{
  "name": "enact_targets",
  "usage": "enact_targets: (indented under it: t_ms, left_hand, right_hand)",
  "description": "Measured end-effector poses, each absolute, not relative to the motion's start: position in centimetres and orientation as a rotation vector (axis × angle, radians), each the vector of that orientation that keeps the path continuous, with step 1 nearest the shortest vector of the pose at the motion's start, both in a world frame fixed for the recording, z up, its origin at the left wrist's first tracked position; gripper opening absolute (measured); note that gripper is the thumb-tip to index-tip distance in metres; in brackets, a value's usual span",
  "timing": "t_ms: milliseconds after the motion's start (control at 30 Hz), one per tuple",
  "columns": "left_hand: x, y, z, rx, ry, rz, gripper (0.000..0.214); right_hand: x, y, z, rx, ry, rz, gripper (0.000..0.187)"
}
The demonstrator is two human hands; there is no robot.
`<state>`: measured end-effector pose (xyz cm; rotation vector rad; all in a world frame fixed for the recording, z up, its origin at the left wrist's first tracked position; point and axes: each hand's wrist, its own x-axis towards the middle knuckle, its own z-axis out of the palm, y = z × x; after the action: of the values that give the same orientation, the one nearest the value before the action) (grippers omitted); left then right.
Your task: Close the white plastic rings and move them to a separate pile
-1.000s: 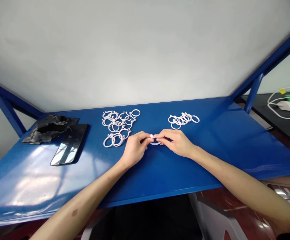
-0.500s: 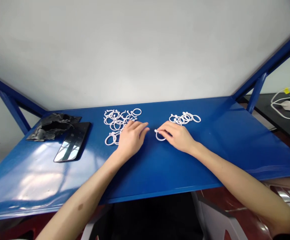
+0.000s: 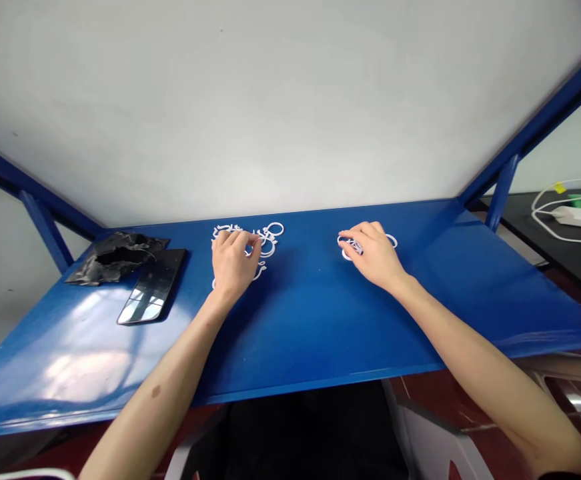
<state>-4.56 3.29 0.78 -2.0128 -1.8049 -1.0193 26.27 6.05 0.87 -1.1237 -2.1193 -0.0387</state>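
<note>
Above a loose pile of white plastic curtain rings [image 3: 268,249] on the left, my left hand [image 3: 233,263] has thumb and forefinger brought together, apparently on one ring. Part of that pile lies hidden under the hand. Several of these rings are open, with small knobs at their ends. My right hand [image 3: 377,257] covers most of a smaller pile of white curtain rings [image 3: 354,246] on the right. Its thumb and forefinger meet at the pile's left edge, seemingly on a ring; the fingers partly hide the contact. One ring [image 3: 393,241] shows beyond the knuckles.
Both piles lie on a blue tabletop [image 3: 290,333] against a pale wall. To the left, a black phone [image 3: 153,290] lies beside a torn black plastic bag [image 3: 117,257]. A white charger with cable [image 3: 575,217] rests on a dark surface at far right.
My right hand has moved right and away from me, carrying a ring from the middle to the right pile. My left hand has shifted left onto its pile, and its fingers have closed.
</note>
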Motion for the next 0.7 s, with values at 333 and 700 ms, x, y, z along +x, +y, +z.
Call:
enact_targets:
  t_ms: [333, 700]
  left_hand:
    - [0.6, -0.7, 1.1, -2.413, -1.542, -0.995, 0.026]
    - [1.1, -0.8, 1.2, -2.859, -2.221, -1.619, 0.026]
  right_hand:
    - [22.4, 1.8, 1.0, -0.887, -2.187, 0.641, 0.014]
    - [22.4, 1.9, 1.1, -0.729, -2.193, 0.394, 0.018]
